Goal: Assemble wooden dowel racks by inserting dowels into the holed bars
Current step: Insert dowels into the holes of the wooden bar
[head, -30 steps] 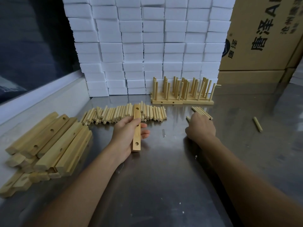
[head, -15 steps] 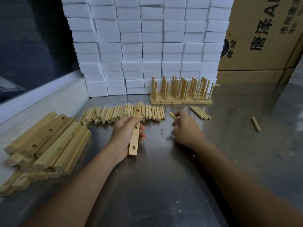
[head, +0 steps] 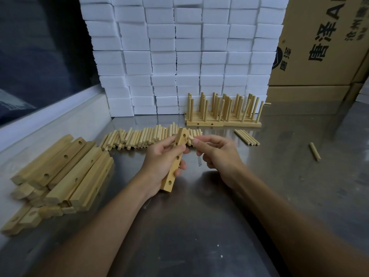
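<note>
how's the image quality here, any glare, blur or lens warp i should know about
Head view: the steel table shows soft glare and reflections near the finished racks; wide-angle warp bends the foam block stack and tilts the cardboard box; the right hand and its dowel look slightly motion-blurred; the left hand and holed bar are sharp.

Both forearms reach forward, bare to the edge of view, converging toward the middle; the left hand [head: 163, 158] is turned palm-inward, its fingers curled round a holed bar [head: 175, 162], thumb pressed on the bar's upper part, fingertips wrapping its right face; the right hand [head: 217, 154] sits just beside it, wrist slightly bent, thumb and forefinger pinching a dowel [head: 190, 138] whose tip pokes out beyond the fingertips toward the bar's top hole; the remaining fingers curl loosely beneath.
</note>
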